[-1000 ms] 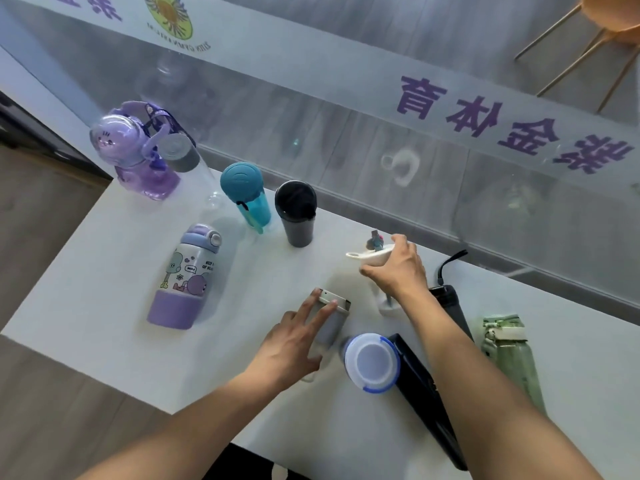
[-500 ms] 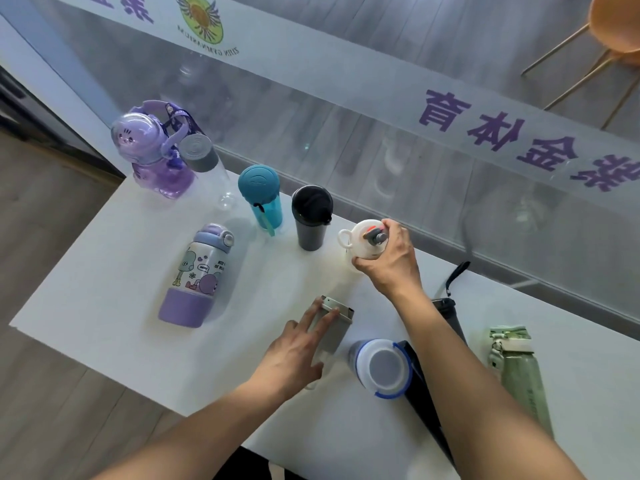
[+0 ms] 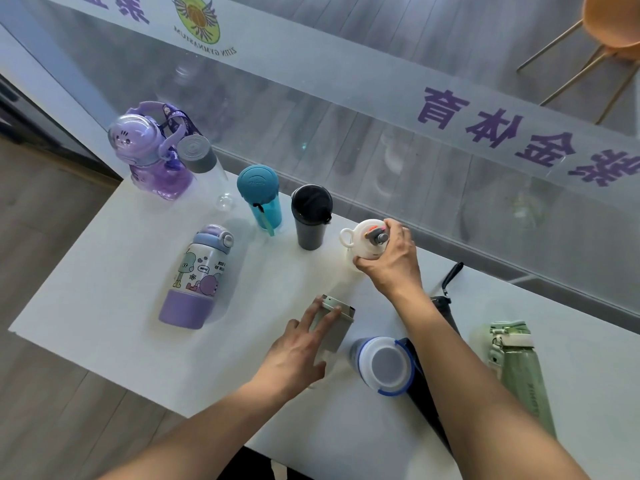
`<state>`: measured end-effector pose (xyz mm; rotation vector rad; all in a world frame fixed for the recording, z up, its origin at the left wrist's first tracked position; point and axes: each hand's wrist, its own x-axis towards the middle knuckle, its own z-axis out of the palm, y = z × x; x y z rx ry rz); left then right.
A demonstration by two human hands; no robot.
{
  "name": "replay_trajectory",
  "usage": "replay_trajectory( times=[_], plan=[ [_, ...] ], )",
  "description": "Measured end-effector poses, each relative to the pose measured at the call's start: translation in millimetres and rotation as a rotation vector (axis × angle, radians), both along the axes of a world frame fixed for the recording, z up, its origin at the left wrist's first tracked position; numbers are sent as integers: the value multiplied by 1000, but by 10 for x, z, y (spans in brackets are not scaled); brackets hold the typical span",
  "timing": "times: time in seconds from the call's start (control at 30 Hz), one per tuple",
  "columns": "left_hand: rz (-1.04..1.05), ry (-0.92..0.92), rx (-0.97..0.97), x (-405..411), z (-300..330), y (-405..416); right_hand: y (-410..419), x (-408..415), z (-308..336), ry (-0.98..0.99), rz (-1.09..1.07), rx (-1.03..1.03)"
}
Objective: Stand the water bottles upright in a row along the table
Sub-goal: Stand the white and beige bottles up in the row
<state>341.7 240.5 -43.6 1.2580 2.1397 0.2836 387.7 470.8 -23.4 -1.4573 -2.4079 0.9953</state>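
Note:
A row stands upright along the white table's (image 3: 104,289) far edge: a purple character bottle (image 3: 145,154), a clear bottle with a grey cap (image 3: 204,164), a teal bottle (image 3: 259,195) and a black tumbler (image 3: 311,216). My right hand (image 3: 391,261) grips a white bottle (image 3: 365,239), upright at the row's right end. My left hand (image 3: 298,351) rests on a silver bottle (image 3: 334,327) lying on the table. A purple-and-white cartoon bottle (image 3: 197,278), a green bottle (image 3: 519,368) and a black bottle (image 3: 446,310) lie on their sides. A blue-rimmed bottle (image 3: 384,365) stands near the front.
A glass wall with purple lettering (image 3: 485,133) runs right behind the table's far edge. An orange chair (image 3: 609,26) stands beyond the glass. Wooden floor (image 3: 41,237) lies left of the table.
My right hand carried the white bottle leftward and set it upright beside the black tumbler. My left hand stayed on the silver bottle.

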Motion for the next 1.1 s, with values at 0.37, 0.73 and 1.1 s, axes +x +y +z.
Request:
replay_trajectory(
  times=[0.37, 0.73, 1.1],
  plan=[
    [150, -175, -44, -32, -34, -54, -44, 442, 305, -82, -180, -146],
    [166, -246, 145, -343, 38, -65, -620, 772, 647, 47, -322, -109],
    [97, -380, 479, -507, 606, 400, -551, 857, 983, 331, -161, -418]
  ],
)
